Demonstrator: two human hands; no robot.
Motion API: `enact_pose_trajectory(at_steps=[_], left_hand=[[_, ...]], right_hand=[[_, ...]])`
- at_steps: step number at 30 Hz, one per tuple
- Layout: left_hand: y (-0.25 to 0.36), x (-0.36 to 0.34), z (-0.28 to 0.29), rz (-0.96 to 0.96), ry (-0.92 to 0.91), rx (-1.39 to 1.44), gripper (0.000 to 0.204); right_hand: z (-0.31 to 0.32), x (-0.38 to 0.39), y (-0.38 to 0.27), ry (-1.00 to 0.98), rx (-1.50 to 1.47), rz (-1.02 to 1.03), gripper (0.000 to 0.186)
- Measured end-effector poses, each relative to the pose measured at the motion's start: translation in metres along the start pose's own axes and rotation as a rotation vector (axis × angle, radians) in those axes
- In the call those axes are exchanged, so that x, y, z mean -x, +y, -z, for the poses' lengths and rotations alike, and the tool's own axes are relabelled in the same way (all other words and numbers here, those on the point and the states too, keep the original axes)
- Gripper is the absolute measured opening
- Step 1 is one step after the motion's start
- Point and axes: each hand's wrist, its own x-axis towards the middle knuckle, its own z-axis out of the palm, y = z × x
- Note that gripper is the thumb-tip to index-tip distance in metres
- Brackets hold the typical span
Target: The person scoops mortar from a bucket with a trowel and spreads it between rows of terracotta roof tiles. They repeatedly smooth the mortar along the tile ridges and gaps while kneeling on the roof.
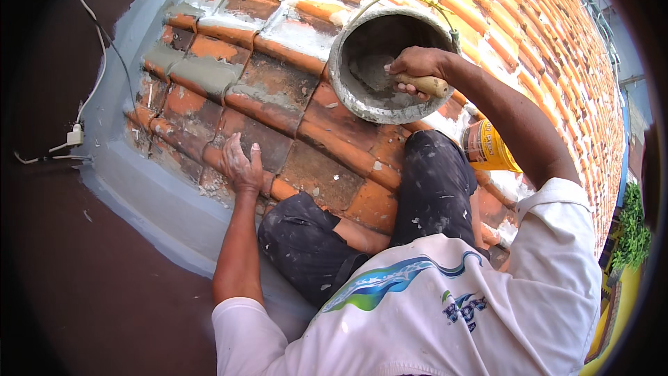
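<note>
My right hand (pixel 417 68) is closed around the wooden handle of a trowel (pixel 435 86), over the mouth of a mortar-crusted bucket (pixel 339 76). Inside the bucket lies wet grey mortar (pixel 369 73), and the trowel's blade is hard to make out against it. To the left, my left hand (pixel 243 166) rests on the clay roof tiles (pixel 268 136) with its fingers stretched out, holding nothing. Fresh grey mortar (pixel 205 75) covers some tiles beyond that hand.
A yellow tub (pixel 490 150) stands beside my right knee. Grey coating (pixel 149 188) edges the tiles along a dark brown wall (pixel 104 257). A white cable with a connector (pixel 75 136) hangs on that wall. More tiles (pixel 557 63) stretch away to the right.
</note>
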Motion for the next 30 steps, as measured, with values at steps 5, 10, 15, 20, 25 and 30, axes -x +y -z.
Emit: enact_pose_trajectory(at_steps=[5,10,15,20,25,30], left_hand=[[0.109,-0.065,-0.013,-0.106,-0.237,0.549,0.065],[0.216,-0.119,-0.059,0.028,-0.354,0.522,0.056],[0.229,-0.129,-0.068,-0.036,-0.271,0.429,0.039],[0.221,-0.112,-0.08,0.069,-0.259,0.525,0.035],[0.215,-0.116,-0.101,0.223,-0.312,0.929,0.03],[0.213,-0.139,-0.093,0.343,-0.341,0.819,0.031]], right_hand=[[-0.022,0.009,0.013,0.115,-0.086,0.102,0.028],[-0.03,0.015,0.032,0.309,0.038,0.134,0.032],[-0.03,-0.002,0.061,0.339,0.794,0.496,0.026],[-0.053,-0.009,0.063,0.252,-0.277,0.237,0.025],[-0.054,0.029,0.063,-0.003,-0.634,0.238,0.031],[-0.087,0.101,0.081,0.341,-0.361,0.464,0.035]])
